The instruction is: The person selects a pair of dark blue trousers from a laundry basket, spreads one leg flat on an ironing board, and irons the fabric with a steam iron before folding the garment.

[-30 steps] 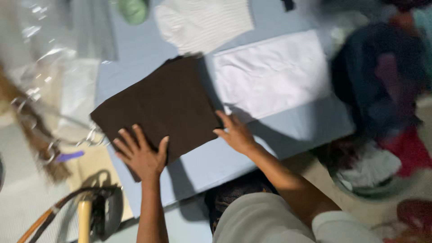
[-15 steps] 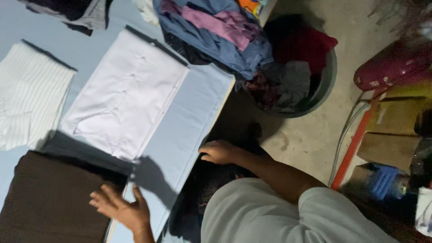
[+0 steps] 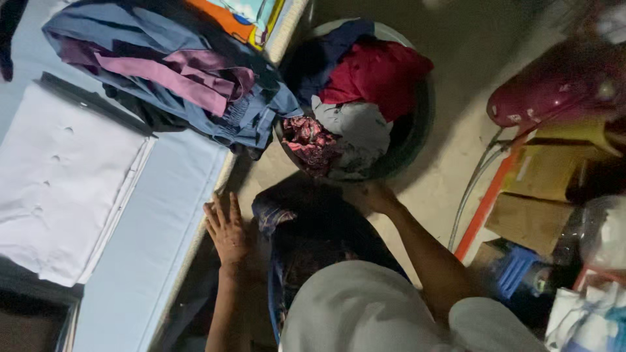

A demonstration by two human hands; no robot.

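Note:
My left hand [image 3: 225, 228] is flat with fingers spread, beside the edge of the light blue padded surface [image 3: 163, 221], and holds nothing. My right hand [image 3: 368, 195] reaches to the near rim of a dark round basket [image 3: 420, 124]. It sits in shadow by the patterned red cloth [image 3: 306, 140], and its grip is unclear. The basket holds a red garment [image 3: 378, 72] and a pale grey one [image 3: 355, 127]. On the surface lie a folded white cloth [image 3: 65, 182] and a loose pile of blue and purple clothes [image 3: 176, 72].
A dark brown cloth [image 3: 26, 322] shows at the bottom left corner. To the right on the floor are a shiny red rounded object [image 3: 554, 85], cardboard boxes [image 3: 541, 195], an orange bar [image 3: 489, 202], a blue crate [image 3: 515, 267] and plastic bags [image 3: 587, 313].
The view has swung right from the brown cloth to the basket. Both hands left the cloth; my right hand has moved out to the basket, my left to the surface's edge.

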